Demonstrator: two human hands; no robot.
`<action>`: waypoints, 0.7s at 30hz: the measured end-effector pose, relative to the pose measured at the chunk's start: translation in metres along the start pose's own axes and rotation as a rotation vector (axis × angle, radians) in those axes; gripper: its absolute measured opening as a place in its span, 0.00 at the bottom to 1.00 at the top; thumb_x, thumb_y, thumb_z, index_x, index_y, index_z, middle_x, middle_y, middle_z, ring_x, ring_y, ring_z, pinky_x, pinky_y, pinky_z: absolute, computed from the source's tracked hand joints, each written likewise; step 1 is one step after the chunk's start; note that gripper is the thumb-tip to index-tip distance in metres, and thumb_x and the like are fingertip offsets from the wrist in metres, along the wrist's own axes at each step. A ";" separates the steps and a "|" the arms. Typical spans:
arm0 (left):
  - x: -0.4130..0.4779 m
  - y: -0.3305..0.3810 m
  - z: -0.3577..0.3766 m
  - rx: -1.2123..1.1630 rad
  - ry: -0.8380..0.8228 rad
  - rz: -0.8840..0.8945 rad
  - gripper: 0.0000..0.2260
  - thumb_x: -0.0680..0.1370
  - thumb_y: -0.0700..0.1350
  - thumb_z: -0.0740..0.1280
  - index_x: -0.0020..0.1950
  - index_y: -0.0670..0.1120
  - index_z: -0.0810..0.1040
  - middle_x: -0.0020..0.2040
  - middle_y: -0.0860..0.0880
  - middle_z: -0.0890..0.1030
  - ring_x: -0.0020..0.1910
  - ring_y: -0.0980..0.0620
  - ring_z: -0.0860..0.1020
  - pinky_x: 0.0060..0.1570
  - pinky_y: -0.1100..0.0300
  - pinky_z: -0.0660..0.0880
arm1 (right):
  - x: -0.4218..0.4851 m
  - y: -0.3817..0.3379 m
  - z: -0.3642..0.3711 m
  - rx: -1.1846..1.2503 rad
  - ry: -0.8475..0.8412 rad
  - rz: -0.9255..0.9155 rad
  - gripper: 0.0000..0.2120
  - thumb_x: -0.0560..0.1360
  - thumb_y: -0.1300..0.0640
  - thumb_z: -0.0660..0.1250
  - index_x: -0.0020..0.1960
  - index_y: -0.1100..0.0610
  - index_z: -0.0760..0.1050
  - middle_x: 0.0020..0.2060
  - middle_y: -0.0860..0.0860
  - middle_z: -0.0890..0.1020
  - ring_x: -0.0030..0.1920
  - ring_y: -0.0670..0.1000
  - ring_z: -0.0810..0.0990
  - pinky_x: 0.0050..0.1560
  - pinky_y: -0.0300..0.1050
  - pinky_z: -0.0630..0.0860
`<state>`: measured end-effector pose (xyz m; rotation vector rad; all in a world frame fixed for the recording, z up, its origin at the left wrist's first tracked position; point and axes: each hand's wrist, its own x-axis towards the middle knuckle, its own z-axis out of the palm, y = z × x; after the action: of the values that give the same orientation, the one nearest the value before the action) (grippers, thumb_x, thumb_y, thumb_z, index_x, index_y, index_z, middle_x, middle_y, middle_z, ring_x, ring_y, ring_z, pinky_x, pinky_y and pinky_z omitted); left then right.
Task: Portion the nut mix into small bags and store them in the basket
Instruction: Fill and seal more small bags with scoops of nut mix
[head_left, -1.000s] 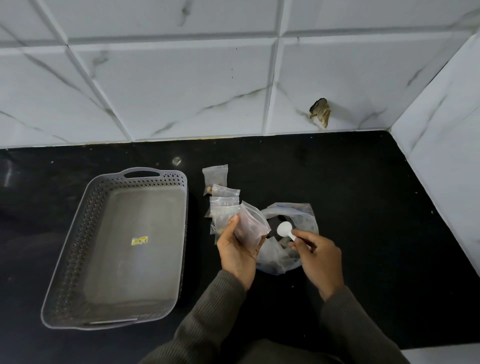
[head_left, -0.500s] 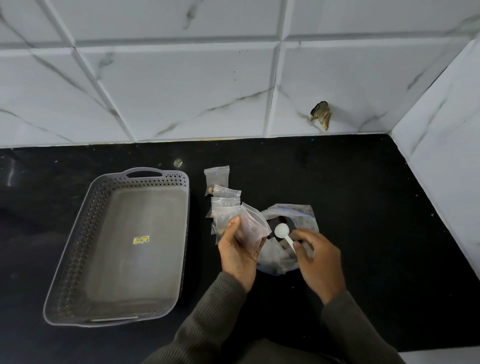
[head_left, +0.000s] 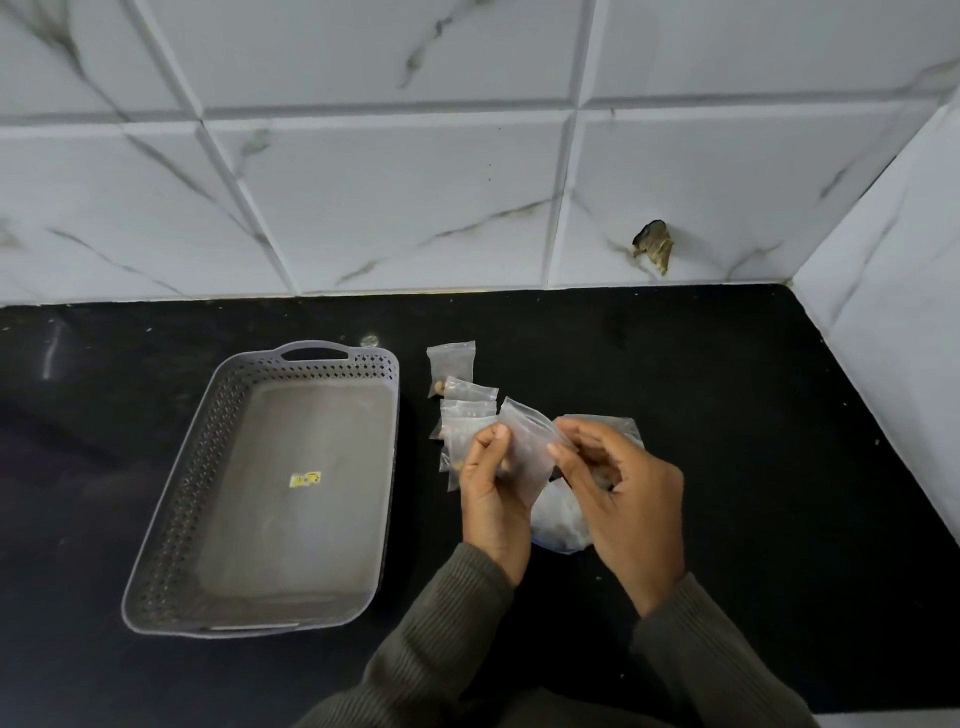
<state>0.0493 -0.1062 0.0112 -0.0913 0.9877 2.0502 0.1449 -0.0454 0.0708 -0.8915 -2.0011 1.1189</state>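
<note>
Spoon gone from the right hand, which has come across from the big bag to the small bag. Both hands now pinch that small bag at its upper part, left hand with thumb on the near face, right hand with thumb and forefinger on the right edge. Bag held above the surface, tilted, clear; contents not readable. Big bag lies on the surface under and behind the hands, mostly hidden. Row of small bags lies flat between basket and hands, a few nuts showing in them. Grey basket sits left, well apart from the hands, a yellow sticker on its floor.
</note>
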 end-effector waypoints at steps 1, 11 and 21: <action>-0.002 0.002 0.000 0.026 -0.006 0.005 0.06 0.79 0.46 0.68 0.43 0.50 0.78 0.45 0.51 0.78 0.50 0.50 0.76 0.59 0.47 0.75 | 0.001 0.000 0.000 0.004 0.000 0.001 0.09 0.74 0.57 0.72 0.54 0.53 0.81 0.47 0.41 0.83 0.48 0.38 0.82 0.49 0.40 0.81; -0.009 0.059 -0.009 0.627 -0.137 0.310 0.09 0.74 0.42 0.74 0.54 0.46 0.84 0.49 0.50 0.86 0.52 0.51 0.84 0.53 0.55 0.81 | 0.009 -0.012 0.000 0.108 -0.067 0.076 0.11 0.74 0.57 0.71 0.57 0.53 0.79 0.44 0.45 0.85 0.47 0.41 0.83 0.46 0.39 0.81; -0.006 0.080 -0.019 0.937 -0.279 0.462 0.03 0.77 0.43 0.72 0.49 0.45 0.84 0.47 0.48 0.85 0.48 0.50 0.83 0.49 0.52 0.82 | 0.006 -0.023 0.019 0.166 -0.050 0.112 0.13 0.76 0.57 0.69 0.60 0.53 0.76 0.46 0.47 0.84 0.48 0.42 0.83 0.45 0.35 0.79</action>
<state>-0.0090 -0.1498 0.0499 0.9564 1.7843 1.6961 0.1209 -0.0576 0.0848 -0.9051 -1.8843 1.3605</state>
